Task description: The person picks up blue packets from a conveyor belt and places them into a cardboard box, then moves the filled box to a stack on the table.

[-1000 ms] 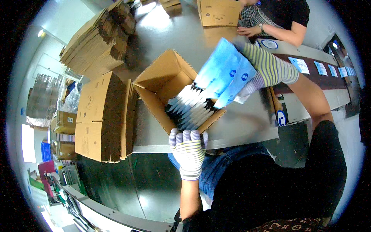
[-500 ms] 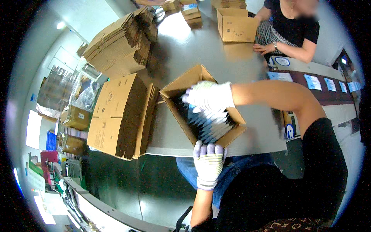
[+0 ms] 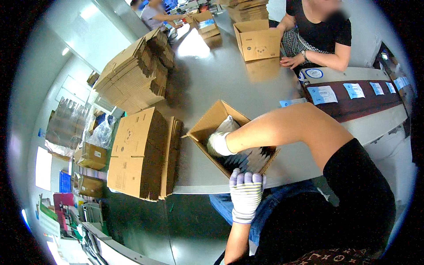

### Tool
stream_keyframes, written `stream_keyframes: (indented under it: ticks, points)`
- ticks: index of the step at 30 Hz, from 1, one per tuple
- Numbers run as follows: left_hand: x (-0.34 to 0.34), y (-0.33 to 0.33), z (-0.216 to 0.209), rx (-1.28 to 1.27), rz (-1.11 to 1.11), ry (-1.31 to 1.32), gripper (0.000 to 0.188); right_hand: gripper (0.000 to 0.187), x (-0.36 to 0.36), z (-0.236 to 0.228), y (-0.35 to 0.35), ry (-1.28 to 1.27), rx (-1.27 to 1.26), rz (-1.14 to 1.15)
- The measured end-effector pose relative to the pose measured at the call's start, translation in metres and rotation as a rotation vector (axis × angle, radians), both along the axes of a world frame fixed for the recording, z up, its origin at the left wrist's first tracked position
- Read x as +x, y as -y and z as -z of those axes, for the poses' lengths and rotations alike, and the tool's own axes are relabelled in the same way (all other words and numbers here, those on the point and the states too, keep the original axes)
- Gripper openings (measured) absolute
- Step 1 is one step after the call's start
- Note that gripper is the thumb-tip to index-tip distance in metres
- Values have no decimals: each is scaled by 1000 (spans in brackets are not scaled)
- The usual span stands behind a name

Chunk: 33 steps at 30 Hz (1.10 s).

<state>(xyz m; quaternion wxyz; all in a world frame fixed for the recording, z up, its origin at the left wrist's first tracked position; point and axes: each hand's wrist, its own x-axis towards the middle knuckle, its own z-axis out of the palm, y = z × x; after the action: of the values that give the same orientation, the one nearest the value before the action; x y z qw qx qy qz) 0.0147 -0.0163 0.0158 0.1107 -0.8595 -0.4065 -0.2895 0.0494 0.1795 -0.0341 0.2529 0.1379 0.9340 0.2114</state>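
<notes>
An open cardboard box [image 3: 208,120] stands at the near edge of the table, turned cornerwise. Inside it, white and blue flat packets [image 3: 252,160] stand in a tight row. My right hand [image 3: 218,144], in a striped white glove, reaches down into the box at its left side. Its fingers are hidden in there, so whether it grips a packet cannot be seen. My left hand [image 3: 246,196], gloved alike, holds the near rim of the box with its fingers bent over the edge.
Folded cartons [image 3: 132,154] stand upright left of the box, with a taller stack [image 3: 132,79] behind. A co-worker [image 3: 327,44] sits at the far right beside another open box [image 3: 260,46]. Packets [image 3: 322,94] lie on a dark conveyor [image 3: 366,106] at right.
My right hand has sunk from above the packets deeper into the box's left side. My left hand keeps to the near rim. The whole view has shifted, showing more of the table's far end.
</notes>
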Motion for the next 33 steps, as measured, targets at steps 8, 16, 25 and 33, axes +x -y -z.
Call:
stream_keyframes:
  ticks: [8,16,25,33]
  points:
    - [-2,-4,-6,-25,25,-6,20,31,24,8,4,96,114,268]
    - [-26,-11,-4,6,18,36,24,38,79,-120,65,-438,-756,281]
    - [-40,-4,-4,-79,168,90,37,22,154,-52,176,-961,-189,121]
    - [-100,30,-17,-63,-173,-39,45,36,88,-73,-47,-1057,28,624]
